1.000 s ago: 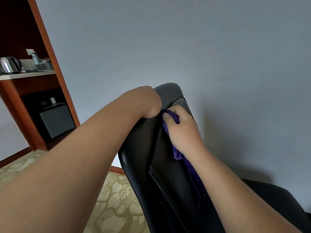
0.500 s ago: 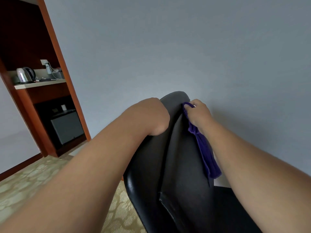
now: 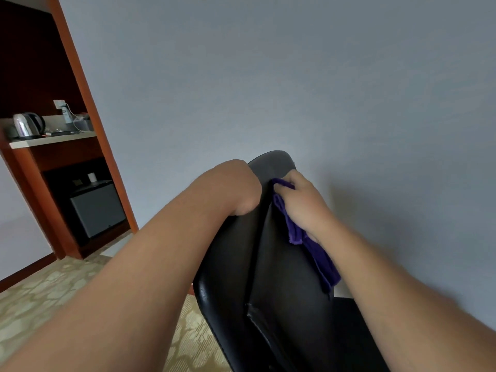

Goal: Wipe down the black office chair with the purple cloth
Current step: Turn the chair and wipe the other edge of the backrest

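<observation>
Chair: the black chair (image 3: 281, 264) fills the lower middle. Its glossy back rises to a rounded top edge, and a seam runs down the middle.
Left hand: the left hand (image 3: 236, 186) is bent over the upper left edge of the chair's back. Its fingers wrap over the far side out of sight, and it grips the chair.
Right hand: the right hand (image 3: 300, 202) sits at the upper right edge of the back, just below the top corner. It is closed round the cloth, thumb on the fabric, and presses it to the chair.
Cloth: the purple cloth (image 3: 319, 253) is bunched under the right hand against the chair's right edge. Its loose end hangs down along that edge, below the wrist.
Hands together or apart: they are apart, one at each side of the chair's top, with the seam between them.
Alcove: a wood-framed alcove (image 3: 80, 76) at the left has two compartments.
Upper compartment: a pale counter (image 3: 53, 140) bears a silvery kettle (image 3: 26, 124) at its left end. A socket (image 3: 59, 104) with a white cable is on the back wall. The small items at the right end are too blurred to name.
Lower compartment: it holds a dark grey box (image 3: 96, 208), and a small white cup (image 3: 92, 177) stands on the box's top.
Floor: a patterned beige carpet (image 3: 53, 291).
Behind the chair: a plain grey wall (image 3: 295, 76).
</observation>
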A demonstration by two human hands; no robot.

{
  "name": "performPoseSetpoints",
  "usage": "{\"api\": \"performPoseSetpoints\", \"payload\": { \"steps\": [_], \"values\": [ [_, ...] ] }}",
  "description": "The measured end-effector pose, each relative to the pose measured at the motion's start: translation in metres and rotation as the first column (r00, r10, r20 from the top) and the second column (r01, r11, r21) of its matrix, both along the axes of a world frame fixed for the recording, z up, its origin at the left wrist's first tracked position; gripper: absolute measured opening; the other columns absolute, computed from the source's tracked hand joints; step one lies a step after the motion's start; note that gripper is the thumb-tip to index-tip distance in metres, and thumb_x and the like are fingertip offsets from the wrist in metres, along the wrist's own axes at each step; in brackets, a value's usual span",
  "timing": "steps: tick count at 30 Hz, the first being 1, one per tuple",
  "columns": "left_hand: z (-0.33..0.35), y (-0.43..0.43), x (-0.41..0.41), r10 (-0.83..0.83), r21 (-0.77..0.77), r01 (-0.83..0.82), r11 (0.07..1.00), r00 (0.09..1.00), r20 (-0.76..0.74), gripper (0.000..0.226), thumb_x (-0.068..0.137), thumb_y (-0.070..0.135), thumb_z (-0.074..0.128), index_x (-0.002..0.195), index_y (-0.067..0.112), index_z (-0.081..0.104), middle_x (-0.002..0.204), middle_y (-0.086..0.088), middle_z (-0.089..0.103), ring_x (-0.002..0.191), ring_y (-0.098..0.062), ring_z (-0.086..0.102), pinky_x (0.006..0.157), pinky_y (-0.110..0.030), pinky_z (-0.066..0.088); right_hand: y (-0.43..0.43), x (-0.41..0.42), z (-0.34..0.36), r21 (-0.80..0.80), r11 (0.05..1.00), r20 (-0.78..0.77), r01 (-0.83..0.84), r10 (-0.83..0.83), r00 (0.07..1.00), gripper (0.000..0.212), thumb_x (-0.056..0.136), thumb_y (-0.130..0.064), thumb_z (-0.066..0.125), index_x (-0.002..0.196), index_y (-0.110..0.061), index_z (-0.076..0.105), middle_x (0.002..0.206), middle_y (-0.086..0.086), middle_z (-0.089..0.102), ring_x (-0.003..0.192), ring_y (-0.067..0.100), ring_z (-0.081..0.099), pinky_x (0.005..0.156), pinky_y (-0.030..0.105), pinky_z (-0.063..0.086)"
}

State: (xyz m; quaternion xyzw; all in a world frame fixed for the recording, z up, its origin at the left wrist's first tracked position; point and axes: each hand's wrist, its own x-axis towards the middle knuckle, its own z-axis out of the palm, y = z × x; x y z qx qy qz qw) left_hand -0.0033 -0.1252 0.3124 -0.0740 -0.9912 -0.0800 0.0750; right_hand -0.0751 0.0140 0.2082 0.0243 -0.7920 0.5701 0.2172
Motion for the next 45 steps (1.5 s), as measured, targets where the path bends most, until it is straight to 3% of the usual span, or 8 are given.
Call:
{"api": "performPoseSetpoints", "payload": {
  "steps": [7,12,18,22,26,36,40,45],
  "values": [
    [-0.002,0.003,0.015,-0.017,-0.042,0.016,0.999,0.999,-0.028,0.027,0.104,0.011,0.039,0.123,0.003,0.057,0.115,-0.008,0.056,0.096,-0.023,0.052,0.078,-0.028,0.039,-0.017,0.085,-0.004,0.043,0.994,-0.018,-0.103,0.103,0.994,0.013,0.1,-0.032,0.055,0.088,-0.027,0.056,0.084,-0.002,0.065,0.069,0.005,0.055,0.056,0.013,0.039],
    [0.004,0.0,0.018,0.041,0.09,-0.044,0.995,0.998,0.037,0.035,0.099,0.017,0.042,0.132,0.012,0.051,0.119,-0.006,0.058,0.096,-0.024,0.053,0.064,-0.026,0.038,-0.021,0.122,-0.008,0.075,0.984,-0.014,-0.163,0.165,0.986,0.017,0.102,-0.035,0.054,0.086,-0.032,0.052,0.078,-0.006,0.062,0.064,0.004,0.056,0.052,0.011,0.039],
    [0.024,0.021,-0.002,-0.003,0.063,-0.001,0.998,0.998,0.061,0.045,0.101,0.033,0.046,0.142,0.013,0.047,0.13,-0.007,0.056,0.101,-0.024,0.049,0.081,-0.03,0.034,-0.015,0.121,-0.009,0.056,0.986,-0.046,-0.159,0.161,0.986,0.02,0.101,-0.035,0.057,0.082,-0.032,0.053,0.071,-0.007,0.06,0.054,0.002,0.051,0.049,0.011,0.038],
    [0.019,0.036,-0.029,-0.03,-0.031,0.03,0.999,1.0,0.007,0.043,0.105,0.024,0.039,0.144,0.008,0.042,0.145,-0.012,0.048,0.124,-0.028,0.052,0.085,-0.028,0.034,-0.009,0.096,-0.007,0.023,0.992,-0.08,-0.125,0.127,0.989,0.02,0.098,-0.034,0.063,0.079,-0.032,0.056,0.065,-0.012,0.06,0.055,-0.001,0.054,0.05,0.009,0.039],
    [0.009,0.038,-0.049,-0.058,-0.123,0.057,0.991,0.998,-0.002,0.036,0.106,0.014,0.033,0.134,-0.001,0.052,0.123,-0.008,0.052,0.1,-0.022,0.048,0.072,-0.026,0.038,0.0,0.048,-0.004,-0.016,0.996,-0.079,-0.085,0.084,0.993,0.017,0.097,-0.034,0.064,0.081,-0.031,0.059,0.075,-0.011,0.064,0.062,0.0,0.057,0.055,0.014,0.04],
    [0.003,0.023,-0.069,-0.035,-0.137,0.032,0.99,0.999,-0.018,0.023,0.103,0.013,0.041,0.118,0.008,0.058,0.121,-0.007,0.058,0.096,-0.022,0.055,0.064,-0.025,0.037,0.041,-0.111,-0.007,-0.055,0.991,0.0,0.118,-0.118,0.993,0.014,0.093,-0.03,0.061,0.08,-0.025,0.061,0.087,-0.004,0.065,0.087,0.022,0.063,0.073,0.031,0.046],
    [0.002,0.021,-0.074,-0.027,-0.108,0.024,0.994,0.999,-0.022,0.021,0.101,0.013,0.044,0.115,0.011,0.059,0.117,-0.007,0.062,0.088,-0.021,0.054,0.063,-0.025,0.037,0.059,-0.156,-0.013,-0.115,0.972,0.116,0.203,-0.19,0.975,0.016,0.091,-0.032,0.059,0.081,-0.021,0.063,0.082,0.007,0.067,0.061,0.032,0.066,0.066,0.045,0.062],
    [0.003,0.025,-0.074,-0.015,-0.108,0.012,0.994,1.0,-0.021,0.025,0.102,0.013,0.045,0.123,0.012,0.059,0.121,-0.007,0.061,0.098,-0.023,0.059,0.071,-0.027,0.04,0.07,-0.177,-0.009,-0.035,0.97,0.218,0.241,-0.228,0.949,0.023,0.092,-0.017,0.048,0.085,-0.012,0.069,0.077,0.011,0.068,0.042,0.027,0.062,0.042,0.02,0.043]
  ]
}}
